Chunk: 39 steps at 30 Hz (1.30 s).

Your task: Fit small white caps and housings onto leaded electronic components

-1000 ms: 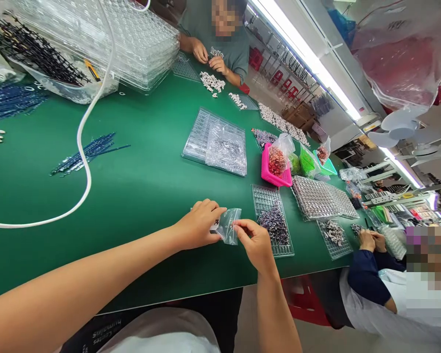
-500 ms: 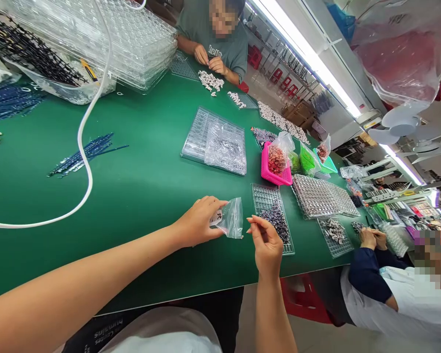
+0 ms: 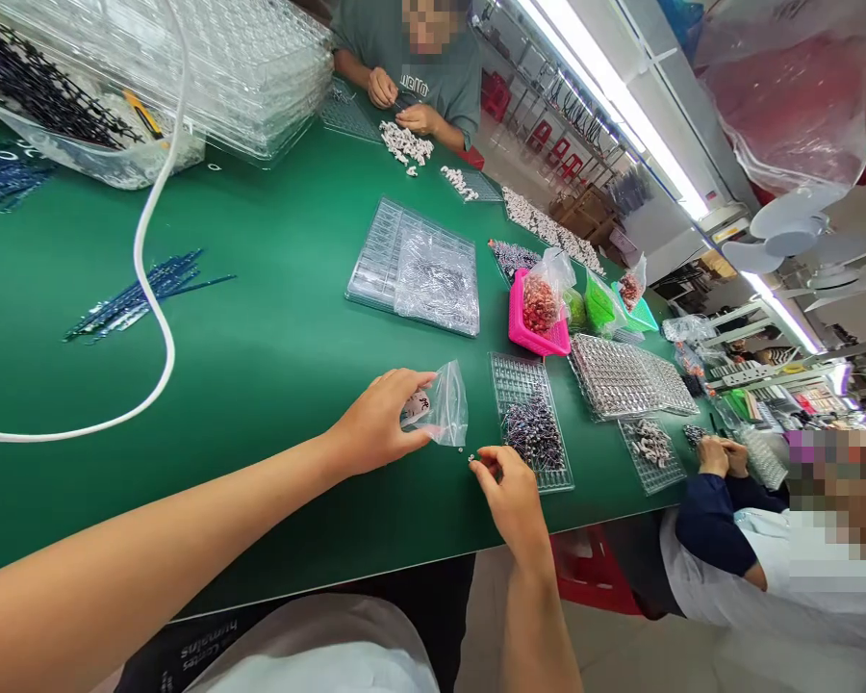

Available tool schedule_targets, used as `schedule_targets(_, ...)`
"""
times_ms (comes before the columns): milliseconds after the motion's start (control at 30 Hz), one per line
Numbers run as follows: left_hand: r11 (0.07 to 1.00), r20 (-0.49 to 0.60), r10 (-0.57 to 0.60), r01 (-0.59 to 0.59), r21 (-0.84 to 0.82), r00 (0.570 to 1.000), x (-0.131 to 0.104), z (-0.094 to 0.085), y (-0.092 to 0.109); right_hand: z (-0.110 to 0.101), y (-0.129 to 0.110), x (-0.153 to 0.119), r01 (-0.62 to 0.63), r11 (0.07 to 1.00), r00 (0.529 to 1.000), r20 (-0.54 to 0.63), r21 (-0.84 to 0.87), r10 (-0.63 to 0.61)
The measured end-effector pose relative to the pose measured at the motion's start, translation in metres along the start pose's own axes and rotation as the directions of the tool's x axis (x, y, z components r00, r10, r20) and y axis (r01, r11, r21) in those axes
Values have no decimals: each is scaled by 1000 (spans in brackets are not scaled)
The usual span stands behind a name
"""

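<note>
**Plastic bag (image 3: 448, 409) in the left hand (image 3: 379, 419), tiny pale pieces (image 3: 461, 449) by the right**

Clear and creased, the bag sits over the green worktop (image 3: 281, 327), near its front edge and between the two hands. Left thumb and fingers are curled around its left end, gripping it, and a white label (image 3: 415, 406) with dark marks shows within the grasp. Whether the bag rests on the worktop cannot be told.

The right hand (image 3: 512, 496) is just beside the bag's lower right corner, its thumb and forefinger drawn close together. One of the pale pieces shows right at their tips; whether they pinch it is too small to tell. Another lies between those tips and the bag.

Just beyond the right hand is a clear tray (image 3: 512, 375) heaped with dark beaded stems (image 3: 530, 433). Behind it stands a pink basket (image 3: 540, 342) holding a bag of red-orange pieces (image 3: 539, 306). Farther back, a plastic-wrapped pack (image 3: 437, 274) lies on flat clear trays (image 3: 368, 260). Towards the left, a white cord (image 3: 144, 260) crosses a loose bundle of blue strips (image 3: 177, 274).

Across the worktop, a co-worker in a grey-green shirt (image 3: 447, 96) has both hands raised behind a heap of white pieces (image 3: 405, 144).
</note>
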<state>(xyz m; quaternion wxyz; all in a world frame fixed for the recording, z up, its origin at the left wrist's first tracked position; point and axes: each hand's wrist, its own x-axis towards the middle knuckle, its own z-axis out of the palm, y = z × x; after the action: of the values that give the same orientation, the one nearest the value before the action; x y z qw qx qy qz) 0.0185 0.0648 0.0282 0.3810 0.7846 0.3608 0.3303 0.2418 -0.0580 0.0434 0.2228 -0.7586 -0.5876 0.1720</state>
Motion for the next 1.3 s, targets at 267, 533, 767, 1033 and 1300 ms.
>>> schedule_targets(267,999,5,-33,33,32,999,2,0,-1,13,6,7,32,999,999,33,-34,-31)
schedule_targets(533,999,48,-22,20,43,999,1,1,0,14,10,10,127,983,990,72,-135,-118)
schedule_targets(767,999,62,-3,0,45,998,0,2,0,18,10,10,181,965,983,72,-190,-170)
schedule_targets(1033,999,60,-1,-2,47,998,0,4,-2,16,13,1,192,969,981,7,-156,-193)
schedule_targets(1300,999,66,-1,-2,51,998,1,4,-3,15,15,2,192,971,981,-11,-145,-196)
